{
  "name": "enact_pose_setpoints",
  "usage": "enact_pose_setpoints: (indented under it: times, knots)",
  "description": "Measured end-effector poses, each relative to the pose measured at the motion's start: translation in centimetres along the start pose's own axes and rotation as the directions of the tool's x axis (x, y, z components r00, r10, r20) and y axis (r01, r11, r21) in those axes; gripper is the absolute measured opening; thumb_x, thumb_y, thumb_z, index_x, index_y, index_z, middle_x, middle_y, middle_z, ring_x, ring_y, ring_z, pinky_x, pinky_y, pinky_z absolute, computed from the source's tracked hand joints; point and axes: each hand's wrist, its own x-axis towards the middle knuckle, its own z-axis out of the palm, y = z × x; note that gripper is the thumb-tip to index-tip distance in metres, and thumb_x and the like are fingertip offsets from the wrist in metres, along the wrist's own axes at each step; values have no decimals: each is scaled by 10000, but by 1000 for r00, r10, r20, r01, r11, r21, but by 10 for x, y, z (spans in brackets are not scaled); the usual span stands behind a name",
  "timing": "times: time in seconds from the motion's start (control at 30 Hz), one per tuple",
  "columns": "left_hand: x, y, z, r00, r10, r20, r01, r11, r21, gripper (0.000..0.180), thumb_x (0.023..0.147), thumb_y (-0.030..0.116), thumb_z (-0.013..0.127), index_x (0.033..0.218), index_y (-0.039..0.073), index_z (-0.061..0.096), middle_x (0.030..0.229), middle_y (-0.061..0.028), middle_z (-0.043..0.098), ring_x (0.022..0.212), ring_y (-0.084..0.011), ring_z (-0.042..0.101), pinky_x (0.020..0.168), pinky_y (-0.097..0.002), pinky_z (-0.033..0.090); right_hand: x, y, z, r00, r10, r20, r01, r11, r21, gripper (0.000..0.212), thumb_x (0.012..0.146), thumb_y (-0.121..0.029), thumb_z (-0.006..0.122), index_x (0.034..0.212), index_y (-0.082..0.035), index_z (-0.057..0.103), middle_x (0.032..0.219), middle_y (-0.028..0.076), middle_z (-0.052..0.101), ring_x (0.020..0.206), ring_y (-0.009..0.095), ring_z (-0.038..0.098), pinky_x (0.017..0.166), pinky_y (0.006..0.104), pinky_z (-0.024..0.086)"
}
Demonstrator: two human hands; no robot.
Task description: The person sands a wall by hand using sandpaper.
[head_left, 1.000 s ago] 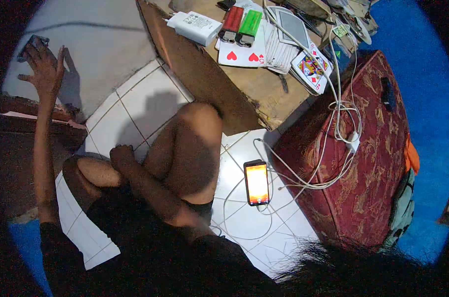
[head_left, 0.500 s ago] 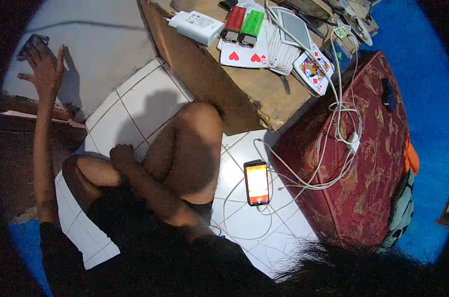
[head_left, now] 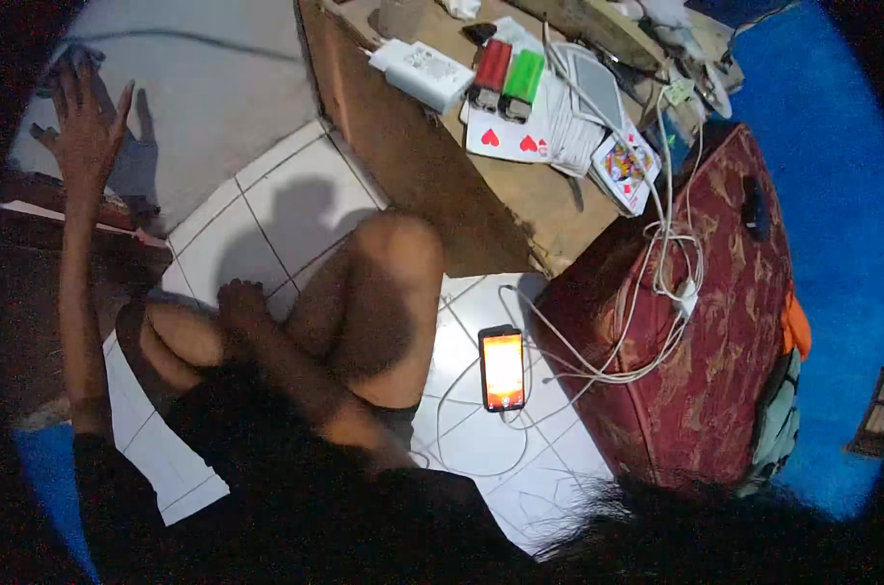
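My left hand (head_left: 83, 136) reaches out at the far upper left, against the pale wall. Its fingers are spread, and the fingertips lie at a small dark object (head_left: 79, 57) whose kind is too dim to make out. My right hand (head_left: 241, 300) rests low by my folded legs, its fingers curled in with nothing showing in them. Apart from both hands, a lit phone (head_left: 503, 369) lies face up on the white tiles (head_left: 315, 219) to the right of my raised knee, with a white cable beside its lower end.
A wooden table (head_left: 549, 219) bears playing cards (head_left: 500, 136), a red lighter (head_left: 492, 70), a green lighter (head_left: 524, 83) and a white charger (head_left: 424, 74). Tangled white cables (head_left: 647, 363) hang over a maroon patterned cushion (head_left: 676, 409). An orange cloth (head_left: 796, 327) lies beside it on blue flooring (head_left: 846, 224).
The view has shifted slightly, so the table things sit lower and further right. My left hand has moved a little up the wall. My right hand stays by my legs.
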Motion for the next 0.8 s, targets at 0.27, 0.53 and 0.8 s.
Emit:
enact_pose_setpoints:
  times: [0.27, 0.53, 0.8]
  knots:
    - [-61, -6, 8, 994, -87, -66, 62, 946, -317, 874, 1016, 665, 454, 1685, 206, 128, 1746, -85, 121, 1588, -357, 174, 1086, -876, 131, 8, -8, 22, 977, -75, 198, 64, 996, 62, 288, 937, -232, 596, 1073, -22, 739, 1092, 188, 702, 1015, 361, 706, 905, 521, 553]
    - [6, -14, -18, 933, -115, 342, 57, 983, 176, 811, 1023, 607, 512, 1677, 280, 162, 1747, -79, 106, 1588, -385, 141, 1028, -919, 145, 3, 4, 48, 1000, -5, -13, 5, 1000, 29, 206, 889, -189, 640, 945, -53, 784, 943, 167, 752, 877, 328, 755, 787, 527, 567]
    - [-43, 46, 12, 971, -55, -231, -43, 917, -397, 789, 1032, 587, 510, 1670, 231, 213, 1744, -73, 139, 1593, -379, 131, 1035, -917, 101, 6, 11, 7, 998, -66, 12, 65, 997, 31, 230, 853, -226, 678, 980, -59, 774, 1020, 180, 729, 975, 360, 729, 818, 522, 542]
